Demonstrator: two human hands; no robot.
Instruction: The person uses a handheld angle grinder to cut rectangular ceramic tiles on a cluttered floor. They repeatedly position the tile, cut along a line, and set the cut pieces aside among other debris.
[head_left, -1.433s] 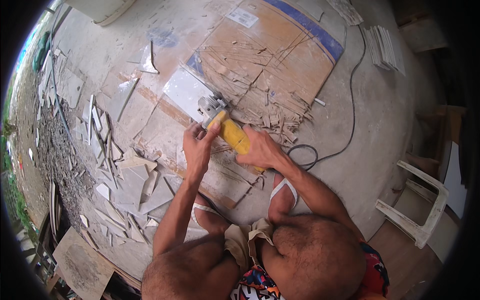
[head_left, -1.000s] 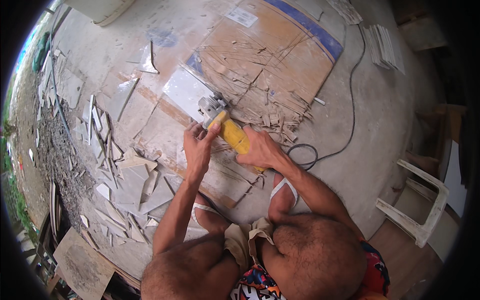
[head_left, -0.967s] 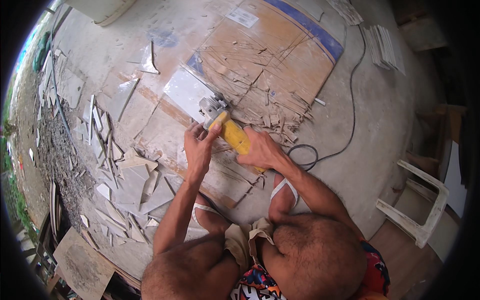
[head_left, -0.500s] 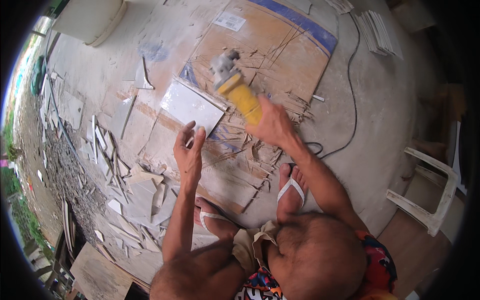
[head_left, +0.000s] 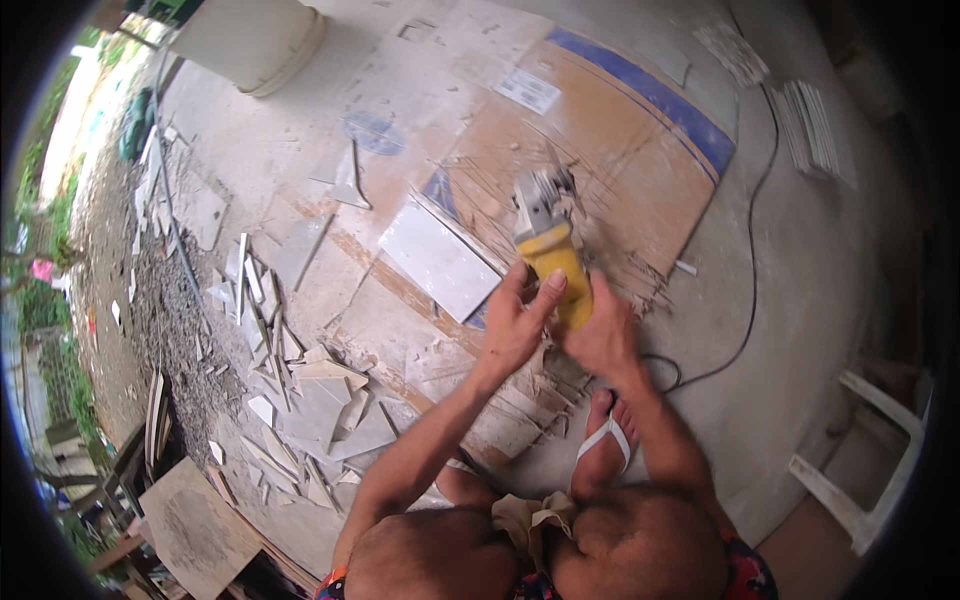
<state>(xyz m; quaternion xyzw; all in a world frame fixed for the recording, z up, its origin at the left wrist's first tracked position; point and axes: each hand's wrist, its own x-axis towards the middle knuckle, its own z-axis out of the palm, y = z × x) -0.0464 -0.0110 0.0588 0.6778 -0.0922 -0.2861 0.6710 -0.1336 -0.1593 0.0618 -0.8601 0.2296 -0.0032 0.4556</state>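
A yellow and grey angle grinder [head_left: 545, 245] is held over the cardboard, its grey head pointing away from me. My right hand [head_left: 603, 325] is wrapped round the rear of its yellow body. My left hand [head_left: 520, 320] is at the left side of the same body, thumb laid against it and fingers curled; part of its grip is hidden. Just left of the grinder lies a white tile [head_left: 440, 258], flat and dusty, with neither hand on it. Under the tool spreads a worn cardboard sheet [head_left: 610, 130] with a blue band, scored with many cuts.
Broken tile pieces [head_left: 335, 400] lie heaped on the left. A black cable [head_left: 752, 260] curves along the floor at the right. A stack of tile strips [head_left: 808, 130] lies far right, a white plastic frame [head_left: 870, 480] near right, and a pale bucket [head_left: 250, 45] far left.
My left hand has left its place beside the white tile and come to the grinder. The grinder is now closer to upright in the picture. The whole view has shifted.
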